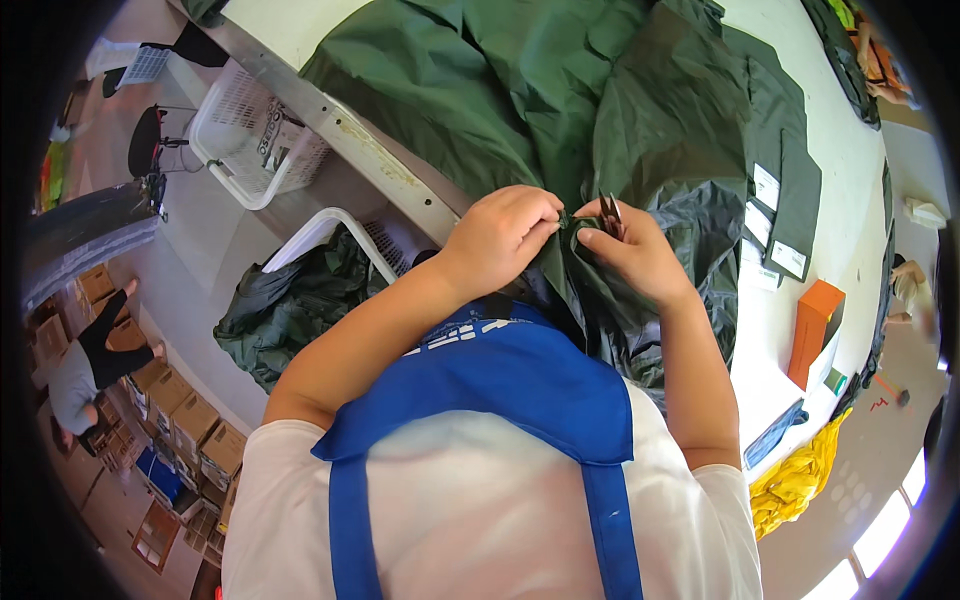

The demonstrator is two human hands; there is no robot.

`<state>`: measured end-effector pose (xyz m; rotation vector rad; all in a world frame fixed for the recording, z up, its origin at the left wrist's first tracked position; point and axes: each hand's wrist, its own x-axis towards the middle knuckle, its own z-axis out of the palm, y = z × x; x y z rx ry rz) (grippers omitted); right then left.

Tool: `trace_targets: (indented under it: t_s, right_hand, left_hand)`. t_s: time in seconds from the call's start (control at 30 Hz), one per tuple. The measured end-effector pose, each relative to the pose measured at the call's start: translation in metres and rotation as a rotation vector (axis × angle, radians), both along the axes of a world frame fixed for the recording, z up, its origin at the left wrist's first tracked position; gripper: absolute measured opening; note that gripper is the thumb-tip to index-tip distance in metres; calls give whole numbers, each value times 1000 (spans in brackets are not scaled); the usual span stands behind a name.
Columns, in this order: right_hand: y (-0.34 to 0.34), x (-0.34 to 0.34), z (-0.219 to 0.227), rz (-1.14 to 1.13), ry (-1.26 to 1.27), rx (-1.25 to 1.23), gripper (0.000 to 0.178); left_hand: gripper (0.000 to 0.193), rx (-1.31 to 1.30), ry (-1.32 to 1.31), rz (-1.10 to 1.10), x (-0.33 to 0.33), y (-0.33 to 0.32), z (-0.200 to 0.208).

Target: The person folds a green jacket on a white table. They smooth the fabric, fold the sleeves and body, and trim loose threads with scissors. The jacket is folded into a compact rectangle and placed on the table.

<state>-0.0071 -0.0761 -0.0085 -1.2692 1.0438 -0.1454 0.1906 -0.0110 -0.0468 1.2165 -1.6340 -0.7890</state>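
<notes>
A large dark green garment (510,90) of thin, shiny cloth spreads over the white table and hangs off its near edge. My left hand (505,235) pinches a fold of it at the near edge, fingertips pressed together. Close beside it, my right hand (640,250) grips the same cloth between thumb and fingers. Small thread snips (610,215) are tucked in the right hand too, their metal blades pointing up and away from me. The snips' handles are hidden in the palm. Which seam or part of the garment lies between my fingertips is too small to tell.
White paper labels (765,225) lie on folded green cloth at the right, with an orange box (815,330) nearer. A yellow cloth (805,475) hangs at the table's right. White baskets (255,140) stand left, one heaped with green cloth (310,300). Two people are farther off.
</notes>
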Motion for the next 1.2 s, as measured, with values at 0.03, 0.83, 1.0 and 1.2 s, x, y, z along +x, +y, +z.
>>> trace_targets:
  t_s: [0.03, 0.83, 1.0, 1.2]
  right_hand:
    - [1, -3, 3, -12, 5, -49, 13]
    - [10, -9, 28, 100, 166, -298, 21]
    - [9, -5, 36, 118, 239, -354, 22]
    - [11, -1, 41, 125, 265, -399, 21]
  left_hand:
    - [11, -58, -19, -6, -4, 0, 3]
    - [15, -126, -94, -32, -15, 2, 18]
    - [17, -160, -155, -63, -13, -1, 23]
    - [19, -170, -217, -128, -12, 0, 25]
